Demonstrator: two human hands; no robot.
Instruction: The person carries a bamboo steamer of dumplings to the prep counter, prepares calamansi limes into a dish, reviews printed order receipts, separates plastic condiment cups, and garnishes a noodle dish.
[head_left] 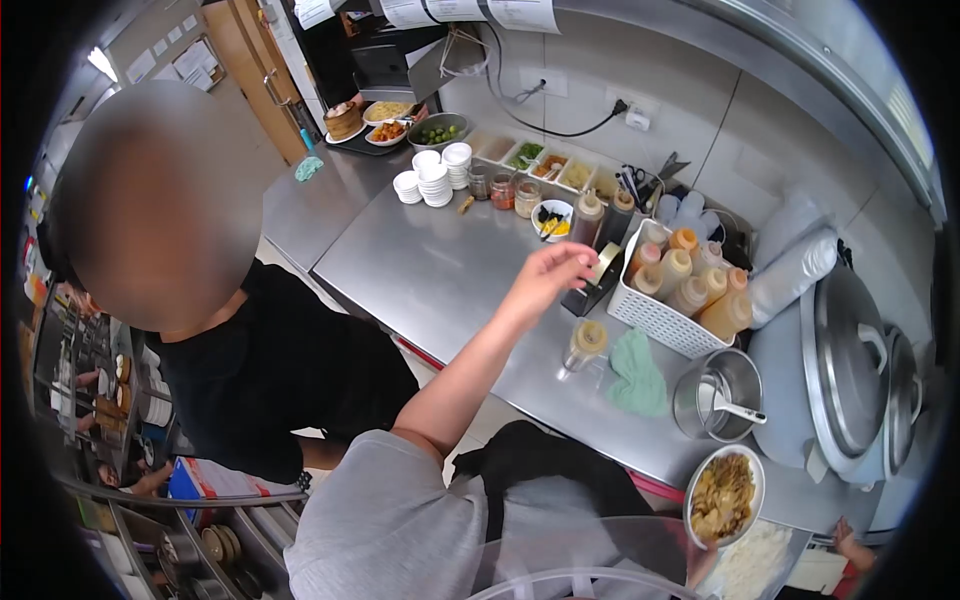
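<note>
My left hand reaches out over the counter, fingers bent and drawn together beside a roll of tape on a black tape dispenser. Whatever lies between those fingertips is too small to make out. Low on the right, a white bowl of brown and yellowish food is held by my right hand, mostly hidden beneath it. Near the dispenser stand a clear squeeze bottle and a crumpled green cloth.
A white basket holds several sauce bottles. Beside it are a steel pot with a ladle and large lidded cookers. Stacked white cups and jars stand farther back. A person in black is close on my left; another person's hand shows lower right.
</note>
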